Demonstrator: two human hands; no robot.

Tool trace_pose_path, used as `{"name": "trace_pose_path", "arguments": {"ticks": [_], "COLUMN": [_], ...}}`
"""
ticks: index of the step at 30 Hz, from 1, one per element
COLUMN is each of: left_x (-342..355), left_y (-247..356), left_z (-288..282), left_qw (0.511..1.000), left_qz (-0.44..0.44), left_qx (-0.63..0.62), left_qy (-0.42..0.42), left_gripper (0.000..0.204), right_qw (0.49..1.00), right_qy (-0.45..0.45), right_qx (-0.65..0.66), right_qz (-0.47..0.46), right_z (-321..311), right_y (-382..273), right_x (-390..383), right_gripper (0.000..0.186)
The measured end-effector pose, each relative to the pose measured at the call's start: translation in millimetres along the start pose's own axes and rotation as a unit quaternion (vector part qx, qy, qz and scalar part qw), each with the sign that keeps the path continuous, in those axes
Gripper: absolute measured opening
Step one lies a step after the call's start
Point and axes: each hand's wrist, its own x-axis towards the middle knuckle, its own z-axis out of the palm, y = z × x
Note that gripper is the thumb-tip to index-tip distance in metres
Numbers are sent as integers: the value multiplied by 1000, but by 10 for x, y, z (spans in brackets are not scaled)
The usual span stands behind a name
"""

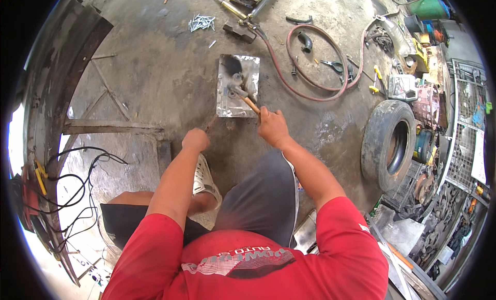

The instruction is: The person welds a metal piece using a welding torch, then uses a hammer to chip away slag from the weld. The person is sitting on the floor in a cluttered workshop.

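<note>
My right hand (273,127) grips the wooden handle of a hammer (250,104). Its head lies over a rectangular metal plate (225,102) on the concrete floor, which is bright in places and blackened at the top. A greyish piece of metal shows by the hammer head, but its shape is unclear. Just below the plate's left corner, my left hand (196,140) is closed. Something thin seems to stick out from its fingers toward the plate; I cannot make out what it is.
Beyond the plate lie a heap of nails (201,23), a gas torch (235,9) and its looped red hose (338,93). Pliers (333,65) rest near the hose. A tyre (377,145) stands at the right. Black cables (85,181) hang at the left beside a steel frame (103,127).
</note>
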Motion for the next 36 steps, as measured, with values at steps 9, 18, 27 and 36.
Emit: {"name": "trace_pose_path", "arguments": {"ticks": [9, 18, 27, 36], "left_x": [-275, -950, -1758, -1367], "left_y": [-135, -243, -323, -495], "left_z": [-553, -1940, -2178, -1772], "left_qw": [996, 973, 923, 964], "left_qz": [-5, 41, 53, 108], "left_qx": [-37, 72, 97, -43], "left_qy": [83, 215, 369, 238], "left_gripper": [37, 30, 26, 43], "right_qw": [980, 954, 935, 907], "right_qy": [48, -141, -144, -118], "right_qx": [103, 93, 133, 211], "right_qz": [161, 249, 297, 345], "right_z": [-622, -699, -580, -583], "right_y": [239, 403, 422, 545], "right_x": [-543, -1180, -939, -972], "right_gripper": [30, 58, 53, 37]}}
